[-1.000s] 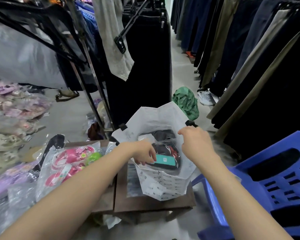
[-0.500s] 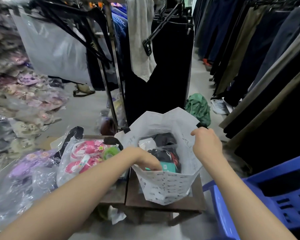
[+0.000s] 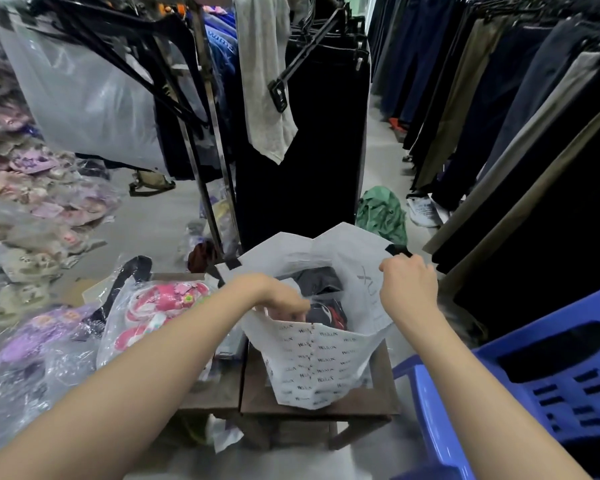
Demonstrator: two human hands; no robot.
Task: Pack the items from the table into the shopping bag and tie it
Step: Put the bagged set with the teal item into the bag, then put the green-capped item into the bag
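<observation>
shopping bag (image 3: 321,368): upright on table (image 3: 357,405), mouth open
left hand (image 3: 279,299): inside the mouth, fingers curled, grip unclear
right hand (image 3: 407,289): pinching the bag's right rim

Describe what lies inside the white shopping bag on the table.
Inside the shopping bag show dark folded clothing and a black-and-red item. The left hand reaches in; the bag's front wall hides whatever lies deeper.

A white shopping bag (image 3: 321,368) printed with small dark lettering stood upright and open at the right end of the wooden table (image 3: 357,405) — dark packed items (image 3: 326,311) were seen inside. Pink plastic-wrapped goods (image 3: 160,306) lay at the left edge.
</observation>
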